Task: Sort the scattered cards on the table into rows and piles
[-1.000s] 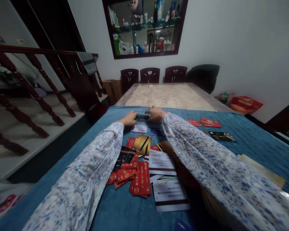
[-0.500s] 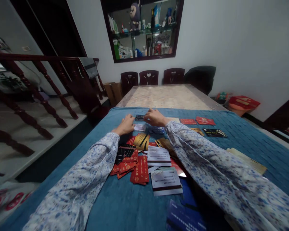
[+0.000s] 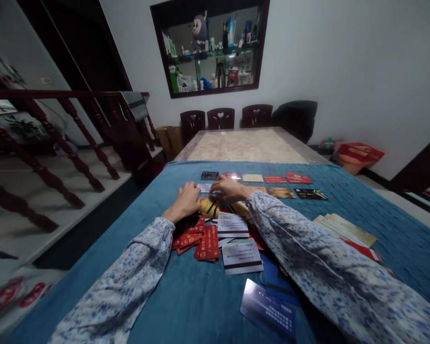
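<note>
My left hand [image 3: 187, 200] reaches over the pile of cards, fingers bent and apart, tips near the left end of a pale lavender card [image 3: 203, 188]. My right hand [image 3: 229, 189] is at that card's other end, its fingers curved down and loosely apart; it hides the cards beneath it. Just below the hands lies a gold card with dark stripes [image 3: 209, 209]. The loose pile holds several red cards [image 3: 207, 243], white cards with a dark stripe [image 3: 242, 256] and a blue-purple card [image 3: 268, 308]. Beyond the hands, a black card [image 3: 209, 176] starts the far row.
The far row continues with a cream card [image 3: 252, 178] and red cards [image 3: 298, 178]. A second row has a brown-gold card [image 3: 281, 192] and a black card with gold marks [image 3: 311, 194]. Pale gold cards [image 3: 346, 229] lie at right on the blue cloth [image 3: 186, 306].
Both hands have come back slightly toward me, from beside the black card to the lavender card. The view has shifted, and more of the far row now shows.
</note>
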